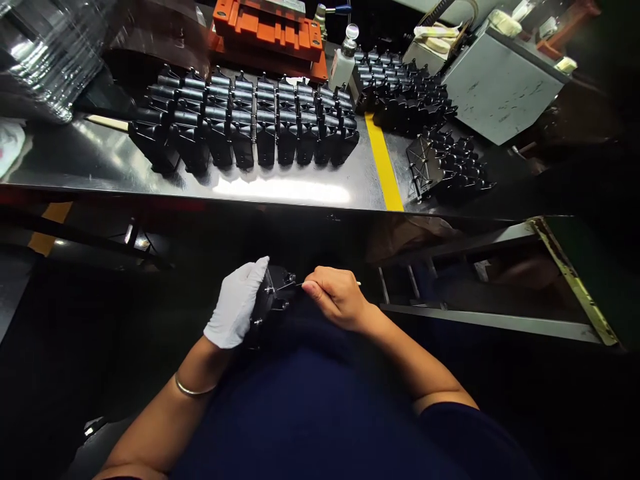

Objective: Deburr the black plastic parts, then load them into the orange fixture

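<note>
In a white glove, my left hand (pixel 231 308) is closed around a black molded plastic part (pixel 270 293) held in front of my body. Small pegs and shiny edges show on the part's right side; my glove hides its left side. My bare right hand (pixel 336 295) is closed just to the right of it, with a thin stick-like tool (pixel 359 284) in its fingers. The tool's fine tip points left at the part; whether it touches cannot be made out. A pale end sticks out behind my knuckles.
On the metal bench (pixel 190 177) stands a row of black plastic parts (pixel 265 123). Beyond yellow tape (pixel 383 163) are more black parts (pixel 400 90). An orange fixture (pixel 270 33), a clear bottle (pixel 344 60), a grey box (pixel 505 80) and plastic-wrapped items (pixel 45 53) stand behind.
</note>
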A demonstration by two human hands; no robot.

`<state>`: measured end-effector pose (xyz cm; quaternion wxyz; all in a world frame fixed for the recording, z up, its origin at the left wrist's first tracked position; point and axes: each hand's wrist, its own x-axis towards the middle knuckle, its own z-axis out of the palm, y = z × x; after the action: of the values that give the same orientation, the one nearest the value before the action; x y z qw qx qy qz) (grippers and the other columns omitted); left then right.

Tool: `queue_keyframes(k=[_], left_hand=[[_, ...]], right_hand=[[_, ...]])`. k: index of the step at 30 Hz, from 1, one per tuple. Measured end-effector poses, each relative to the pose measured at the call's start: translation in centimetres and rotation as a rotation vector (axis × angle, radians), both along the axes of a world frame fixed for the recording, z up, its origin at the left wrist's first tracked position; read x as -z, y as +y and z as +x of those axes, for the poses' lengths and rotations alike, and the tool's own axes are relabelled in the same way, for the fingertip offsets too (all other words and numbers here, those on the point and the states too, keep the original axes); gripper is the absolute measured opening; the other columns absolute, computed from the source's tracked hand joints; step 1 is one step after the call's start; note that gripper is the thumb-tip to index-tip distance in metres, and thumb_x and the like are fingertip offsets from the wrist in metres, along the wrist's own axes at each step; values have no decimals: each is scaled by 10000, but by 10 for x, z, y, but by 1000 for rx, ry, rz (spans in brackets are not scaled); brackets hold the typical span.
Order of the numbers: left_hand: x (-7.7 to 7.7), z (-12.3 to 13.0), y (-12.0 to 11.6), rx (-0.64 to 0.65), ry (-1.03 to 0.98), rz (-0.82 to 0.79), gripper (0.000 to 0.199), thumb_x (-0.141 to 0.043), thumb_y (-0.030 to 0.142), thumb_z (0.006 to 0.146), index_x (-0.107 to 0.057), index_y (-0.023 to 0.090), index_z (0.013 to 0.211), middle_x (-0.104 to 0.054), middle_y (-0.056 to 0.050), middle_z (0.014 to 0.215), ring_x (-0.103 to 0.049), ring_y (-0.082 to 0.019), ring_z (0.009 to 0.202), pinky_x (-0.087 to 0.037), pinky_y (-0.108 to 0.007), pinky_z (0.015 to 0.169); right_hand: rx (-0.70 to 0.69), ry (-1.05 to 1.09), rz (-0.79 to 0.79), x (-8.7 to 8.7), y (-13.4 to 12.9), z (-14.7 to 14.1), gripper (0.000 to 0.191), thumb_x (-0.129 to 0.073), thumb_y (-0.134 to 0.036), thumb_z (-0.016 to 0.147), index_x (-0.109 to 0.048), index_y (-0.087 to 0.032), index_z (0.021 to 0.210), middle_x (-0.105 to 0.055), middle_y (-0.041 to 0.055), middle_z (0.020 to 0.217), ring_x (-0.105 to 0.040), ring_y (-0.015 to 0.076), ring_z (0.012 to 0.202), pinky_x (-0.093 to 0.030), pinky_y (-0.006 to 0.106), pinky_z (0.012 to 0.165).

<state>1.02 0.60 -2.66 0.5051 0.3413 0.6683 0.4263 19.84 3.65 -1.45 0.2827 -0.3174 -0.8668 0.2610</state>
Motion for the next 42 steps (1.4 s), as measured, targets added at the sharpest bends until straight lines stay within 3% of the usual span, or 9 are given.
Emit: queue_keyframes(k=[3, 6, 15, 21, 26, 29, 33, 42], left_hand=[[7, -2, 2, 9, -39, -15, 361, -558, 492, 822, -565, 207, 601, -545, -4, 569, -466, -133, 499, -412, -253, 479], [12, -3, 2, 13, -53, -15, 351, -554, 483, 832, -575, 206, 616, -553, -12, 576, -474, -138, 500, -414, -259, 480], [13, -3, 1, -2, -40, -20, 365, -558, 483, 840, -575, 203, 608, -549, -15, 589, -465, -135, 519, -410, -258, 492], [10, -4, -1, -14, 19, -44, 372, -546, 466, 844, -550, 211, 573, -530, -15, 586, -448, -138, 538, -417, -258, 509], [3, -1, -3, 0, 11, -36, 355, -536, 480, 840, -594, 201, 628, -578, -32, 643, -495, -153, 595, -444, -257, 542], [-2, 0, -4, -31, 16, -10, 331, -551, 460, 824, -587, 199, 624, -571, -22, 646, -481, -144, 598, -439, -242, 534], [-7, 0, -5, -75, 60, 13, 334, -551, 434, 817, -547, 200, 579, -510, 6, 581, -428, -122, 549, -409, -223, 495], [-6, 7, -13, -139, 3, 38, 343, -617, 456, 747, -512, 194, 552, -458, 37, 535, -403, -98, 504, -371, -207, 451]], right_hand=[[120, -23, 183, 11, -3, -5, 322, -430, -282, 978, -597, -167, 728, -576, 12, 602, -482, 111, 552, -376, 242, 564], [161, -62, 269, 17, -4, -8, 315, -464, -267, 966, -609, -172, 702, -594, 16, 602, -487, 114, 556, -376, 245, 562], [210, -105, 330, 20, -6, -12, 346, -469, -268, 965, -601, -170, 660, -570, 10, 568, -470, 109, 541, -358, 237, 553], [140, -27, 183, 27, -7, -13, 361, -445, -277, 972, -615, -153, 678, -585, 15, 570, -492, 102, 522, -377, 230, 548], [-101, 129, -102, 16, -2, -7, 367, -439, -287, 974, -618, -148, 686, -616, 9, 585, -520, 76, 503, -400, 187, 507], [-58, 167, -40, 10, -2, -6, 335, -455, -260, 963, -630, -141, 704, -602, 9, 568, -509, 80, 497, -396, 198, 509], [33, 55, 55, 8, -6, -6, 318, -474, -251, 954, -636, -139, 705, -605, 14, 573, -517, 93, 521, -387, 218, 538], [-157, -31, -369, -11, -3, 3, 409, -433, -298, 966, -519, -150, 595, -484, -27, 553, -396, 58, 497, -325, 194, 505]])
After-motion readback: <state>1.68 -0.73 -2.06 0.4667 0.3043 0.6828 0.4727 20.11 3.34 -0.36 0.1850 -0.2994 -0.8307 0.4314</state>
